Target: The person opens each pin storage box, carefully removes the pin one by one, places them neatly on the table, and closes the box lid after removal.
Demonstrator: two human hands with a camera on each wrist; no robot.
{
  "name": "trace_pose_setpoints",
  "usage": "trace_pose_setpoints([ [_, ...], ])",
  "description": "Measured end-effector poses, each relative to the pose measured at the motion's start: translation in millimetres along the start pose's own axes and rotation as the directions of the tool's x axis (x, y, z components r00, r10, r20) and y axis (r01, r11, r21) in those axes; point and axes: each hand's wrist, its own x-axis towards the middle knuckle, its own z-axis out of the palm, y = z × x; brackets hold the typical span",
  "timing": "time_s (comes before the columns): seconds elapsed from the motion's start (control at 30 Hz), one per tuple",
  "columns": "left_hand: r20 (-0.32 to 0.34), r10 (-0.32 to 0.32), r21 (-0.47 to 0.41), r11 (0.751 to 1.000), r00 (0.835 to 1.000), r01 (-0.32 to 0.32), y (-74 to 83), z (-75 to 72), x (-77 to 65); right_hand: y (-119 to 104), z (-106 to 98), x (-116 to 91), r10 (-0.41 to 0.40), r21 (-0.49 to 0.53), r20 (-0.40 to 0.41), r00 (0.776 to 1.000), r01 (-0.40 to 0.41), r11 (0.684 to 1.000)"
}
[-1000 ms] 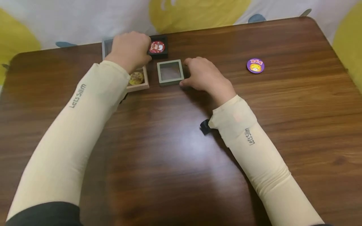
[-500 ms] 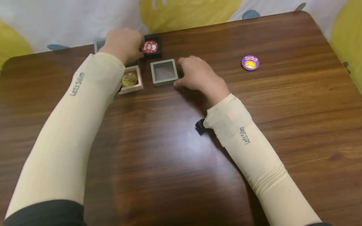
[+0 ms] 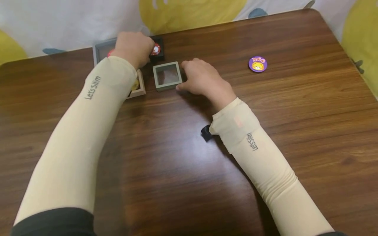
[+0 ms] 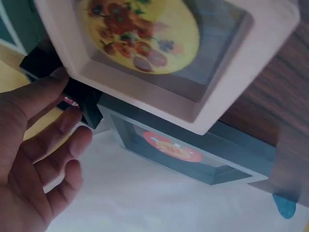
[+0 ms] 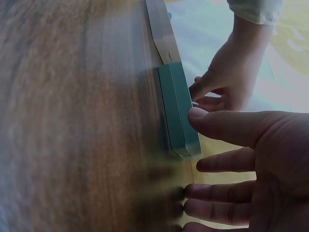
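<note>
My left hand (image 3: pixel 133 49) reaches over the black frame (image 3: pixel 159 55) at the back, covering its left part and some of a round red badge (image 3: pixel 156 48). In the left wrist view its thumb and loosely bent fingers lie right at that frame's edge. My right hand (image 3: pixel 202 77) rests beside a grey-green square frame (image 3: pixel 167 86), fingers spread, thumb tip at its side wall in the right wrist view. A pale frame (image 4: pixel 159 99) holding a yellow sunflower badge (image 4: pixel 149 38) stands nearest the left wrist, partly hidden by the sleeve in the head view.
At the back left stands a grey frame (image 4: pixel 231 140) with a red round badge (image 4: pixel 171 146) inside. A purple badge with a yellow cartoon face (image 3: pixel 258 64) lies loose on the brown wooden table (image 3: pixel 165 157), to the right. A patterned cloth (image 3: pixel 73 23) hangs behind the table.
My left hand has shifted right over the black frame, covering more of it and uncovering the grey frame. The head view has swung slightly. My right hand stays beside the grey-green frame.
</note>
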Motion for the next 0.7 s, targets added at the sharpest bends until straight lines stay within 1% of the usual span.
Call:
trace_pose_setpoints([
  [0.13, -0.028, 0.012, 0.018, 1.000, 1.000, -0.011, 0.1, 1.0, 1.1, -0.6, 1.0, -1.0, 0.005, -0.005, -0.010, 1.000, -0.005, 1.000],
  [0.3, -0.073, 0.026, -0.001, 1.000, 0.997, -0.026, -4.3, 3.4, -2.0, -1.5, 2.6, -1.2, 0.010, -0.011, -0.014, 1.000, -0.010, 1.000],
  [0.43, -0.081, 0.035, -0.010, 0.999, 0.996, -0.036, -7.1, 5.4, -3.4, -1.1, 2.9, -0.5, 0.004, -0.018, -0.020, 1.000, -0.004, 1.000],
  [0.5, -0.096, 0.035, -0.019, 0.999, 0.995, -0.037, -7.3, 6.0, -4.8, -0.4, 2.8, -0.1, 0.002, -0.024, -0.022, 1.000, -0.002, 1.000],
  [0.6, -0.130, 0.025, -0.045, 0.999, 0.991, -0.031, -5.4, 8.2, -9.4, -0.2, 3.3, -0.5, 0.005, -0.028, -0.008, 1.000, -0.006, 1.000],
  [0.7, -0.180, 0.024, -0.077, 0.996, 0.983, -0.038, -0.3, 12.6, -18.5, -0.7, 3.9, -2.7, 0.008, -0.037, 0.011, 1.000, -0.008, 0.999],
])
